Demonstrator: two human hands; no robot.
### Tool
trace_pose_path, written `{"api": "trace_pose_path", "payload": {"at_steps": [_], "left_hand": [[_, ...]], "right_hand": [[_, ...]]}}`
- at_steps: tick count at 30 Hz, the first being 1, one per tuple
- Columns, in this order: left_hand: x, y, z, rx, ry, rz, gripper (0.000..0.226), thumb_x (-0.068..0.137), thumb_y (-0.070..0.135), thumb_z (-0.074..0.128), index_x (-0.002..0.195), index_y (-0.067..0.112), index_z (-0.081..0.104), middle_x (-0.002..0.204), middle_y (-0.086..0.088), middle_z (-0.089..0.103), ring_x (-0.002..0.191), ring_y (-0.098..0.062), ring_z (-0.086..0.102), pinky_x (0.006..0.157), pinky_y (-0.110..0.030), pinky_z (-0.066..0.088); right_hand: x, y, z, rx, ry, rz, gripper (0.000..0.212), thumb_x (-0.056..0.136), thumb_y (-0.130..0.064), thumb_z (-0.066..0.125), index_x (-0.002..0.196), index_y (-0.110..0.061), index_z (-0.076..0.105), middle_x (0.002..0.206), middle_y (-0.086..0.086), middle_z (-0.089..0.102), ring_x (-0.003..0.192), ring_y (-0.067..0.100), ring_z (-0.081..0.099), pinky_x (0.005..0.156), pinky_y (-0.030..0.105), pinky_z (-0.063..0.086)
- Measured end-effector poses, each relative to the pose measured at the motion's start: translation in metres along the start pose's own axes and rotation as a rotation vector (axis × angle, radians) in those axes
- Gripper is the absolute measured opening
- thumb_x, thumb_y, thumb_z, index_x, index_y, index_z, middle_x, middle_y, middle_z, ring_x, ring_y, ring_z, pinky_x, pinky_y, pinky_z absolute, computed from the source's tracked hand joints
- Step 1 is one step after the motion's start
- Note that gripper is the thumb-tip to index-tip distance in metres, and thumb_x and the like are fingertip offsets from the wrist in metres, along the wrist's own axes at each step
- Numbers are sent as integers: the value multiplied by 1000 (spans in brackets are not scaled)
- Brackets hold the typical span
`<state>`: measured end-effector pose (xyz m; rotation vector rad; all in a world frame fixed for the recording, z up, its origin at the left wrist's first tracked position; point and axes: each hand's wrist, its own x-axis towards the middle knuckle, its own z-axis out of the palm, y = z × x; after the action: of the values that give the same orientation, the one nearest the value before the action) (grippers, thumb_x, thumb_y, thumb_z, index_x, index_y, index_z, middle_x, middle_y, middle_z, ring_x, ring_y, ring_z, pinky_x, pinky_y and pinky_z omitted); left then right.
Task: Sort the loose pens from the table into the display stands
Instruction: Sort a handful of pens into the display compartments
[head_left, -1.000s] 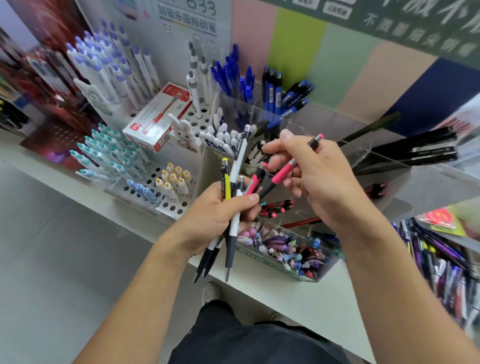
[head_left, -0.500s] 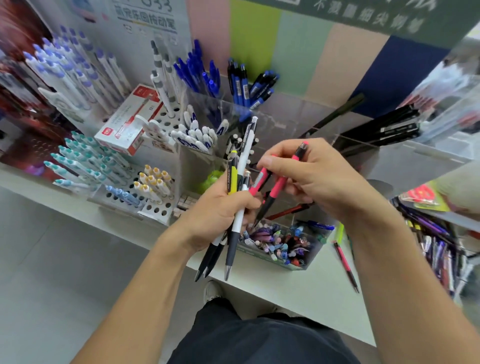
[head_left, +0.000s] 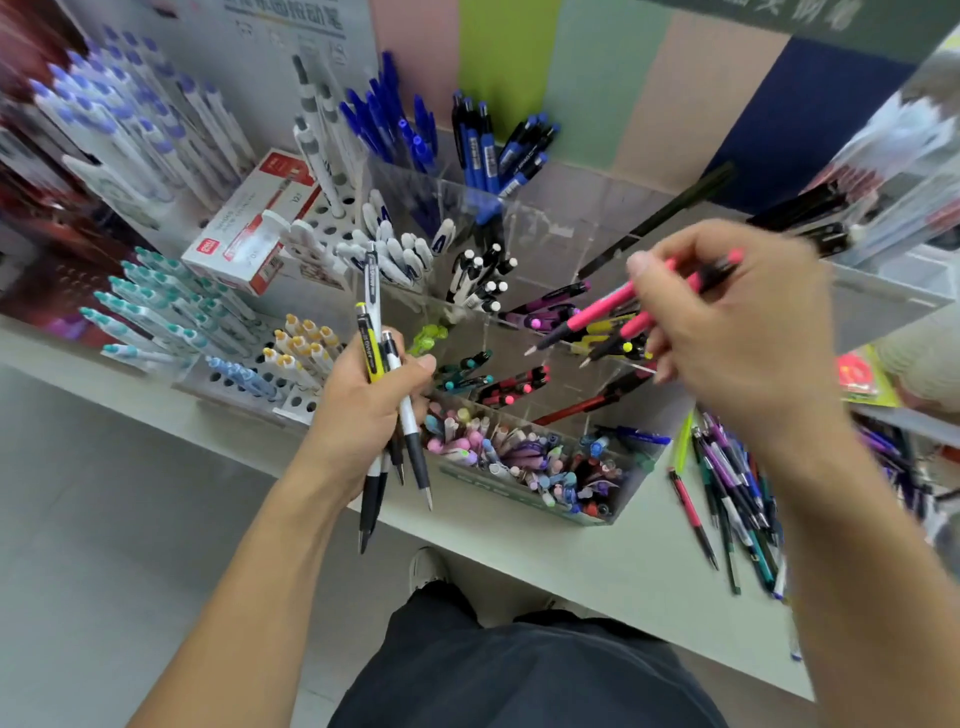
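My left hand (head_left: 366, 400) grips a bundle of pens (head_left: 387, 395), white, yellow and black ones, tips pointing down over the table edge. My right hand (head_left: 737, 332) pinches two pink pens (head_left: 602, 312), tips aimed down-left over the clear acrylic stand (head_left: 524, 223). That stand's compartments hold purple, yellow, teal and pink-and-black pens. A heap of loose pens (head_left: 737, 493) lies on the white table (head_left: 571, 566) at the right, under my right forearm.
A clear bin (head_left: 524, 467) of pastel-capped pens stands at the table's front. Perforated racks (head_left: 171, 322) with teal, yellow and blue-capped pens fill the left. A red-and-white pen box (head_left: 249, 228) leans behind them. Blue pens (head_left: 395, 124) stand at the back.
My right hand has pulled the pink pens out of the left hand's bundle and carried them right, over the acrylic stand. The view tilted down, showing the loose heap.
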<state>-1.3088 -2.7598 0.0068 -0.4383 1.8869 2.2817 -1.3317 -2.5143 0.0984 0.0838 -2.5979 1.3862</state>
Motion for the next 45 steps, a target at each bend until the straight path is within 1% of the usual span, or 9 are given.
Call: {"api": "trace_pose_path", "payload": {"at_steps": [4,10,18,22,28,36,39,41,45], "left_hand": [[1,-1,1,247,40,165,22,92,14,70,87,20,50,73,-4,44,66,-21,47,64,-34,48],[0,-2,-2,337,20,226,21,91,16,73,85,19,53,73,-6,45,67,-22,47,68,-41,47],[-6,-4,11,167,-22,114,13,96,7,64,91,10,52,61,-5,53,46,-9,51,41,-18,43],[-1,-8,4,202,-24,124,15,96,11,64,86,15,54,60,-3,53,47,-15,46,41,-23,40],[-2,-10,1,203,-17,110,16,95,12,66,85,18,56,60,-3,53,51,-16,45,44,-25,38],[-7,-9,-2,239,-13,120,15,94,10,68,86,18,56,62,-4,54,53,-12,49,45,-21,42],[-7,-11,-3,227,1,116,16,93,10,68,85,17,56,63,-4,54,52,-12,49,45,-21,42],[-8,-12,-2,226,3,107,16,93,10,68,85,17,56,62,-4,54,51,-12,48,44,-22,42],[-9,-13,-2,227,1,96,16,93,9,68,85,16,56,61,-3,54,49,-11,48,43,-21,42]], "right_hand": [[-26,16,58,-120,25,-28,15,97,-22,67,83,-17,70,64,-11,66,52,10,65,52,38,57],[-34,59,102,-113,-26,46,8,92,-23,71,91,-15,73,73,-4,69,66,15,66,66,40,55],[-47,68,99,-253,-73,-14,12,93,-16,71,103,-12,76,94,2,72,87,16,64,82,32,53],[-38,61,91,-188,-142,38,13,90,-11,74,102,-12,79,91,-1,74,82,13,67,83,35,57],[-28,61,102,-212,-321,196,45,90,-15,75,134,-19,64,103,-5,67,92,11,62,92,32,55],[-28,58,101,-380,-496,125,62,86,-25,80,143,-22,54,129,4,64,110,23,62,97,40,52],[-38,58,115,-365,-441,70,43,87,-39,76,125,-19,69,111,4,66,100,22,62,87,33,50],[-44,59,121,-356,-379,45,23,95,-27,67,115,-16,74,105,5,68,97,25,64,84,35,51],[-46,67,107,-462,-323,18,25,95,-7,61,114,-14,76,107,8,71,96,30,67,86,42,55]]}}
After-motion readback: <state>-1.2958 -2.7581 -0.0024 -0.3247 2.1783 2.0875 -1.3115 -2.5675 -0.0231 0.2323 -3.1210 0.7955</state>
